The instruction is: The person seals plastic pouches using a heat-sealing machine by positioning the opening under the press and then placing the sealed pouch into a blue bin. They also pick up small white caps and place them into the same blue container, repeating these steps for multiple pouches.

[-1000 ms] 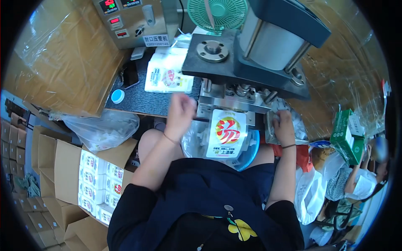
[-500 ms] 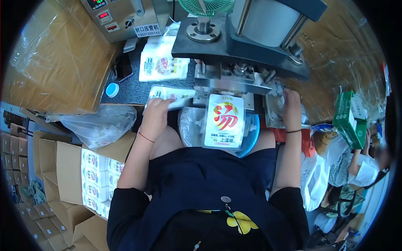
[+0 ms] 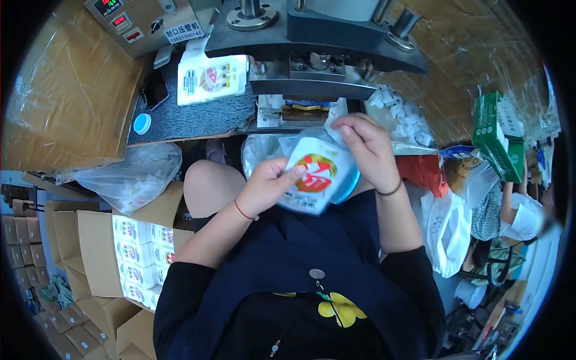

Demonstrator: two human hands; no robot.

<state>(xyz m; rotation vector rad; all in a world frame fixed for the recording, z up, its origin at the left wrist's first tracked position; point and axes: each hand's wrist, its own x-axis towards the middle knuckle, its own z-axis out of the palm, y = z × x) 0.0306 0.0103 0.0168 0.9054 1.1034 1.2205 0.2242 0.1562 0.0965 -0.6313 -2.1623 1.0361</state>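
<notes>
A white printed pouch [image 3: 318, 171] with a large red character on a yellow ring is tilted over my lap, slightly blurred. My left hand [image 3: 267, 185] grips its left edge, the thumb lying on the printed front. At the upper right corner, my right hand [image 3: 369, 150] pinches the clear edge between thumb and fingers. Right behind the hands stands a metal press [image 3: 318, 85], its lower bed showing under the upper bar. Beneath the pouch, a tub with a blue rim [image 3: 348, 191] and a plastic liner sits between my legs, partly hidden.
More printed pouches [image 3: 213, 78] lie on the blue-grey mat, near a phone [image 3: 156, 92] and a blue cap [image 3: 142, 123]. White plastic bits [image 3: 401, 115] fill a tray at right. An opened carton [image 3: 99, 252] holds packed pouches at left. Another person [image 3: 519, 216] is at far right.
My left hand has left the mat and moved right to the pouch over my lap. My right hand has come from the tray to its upper corner. The camera view has shifted.
</notes>
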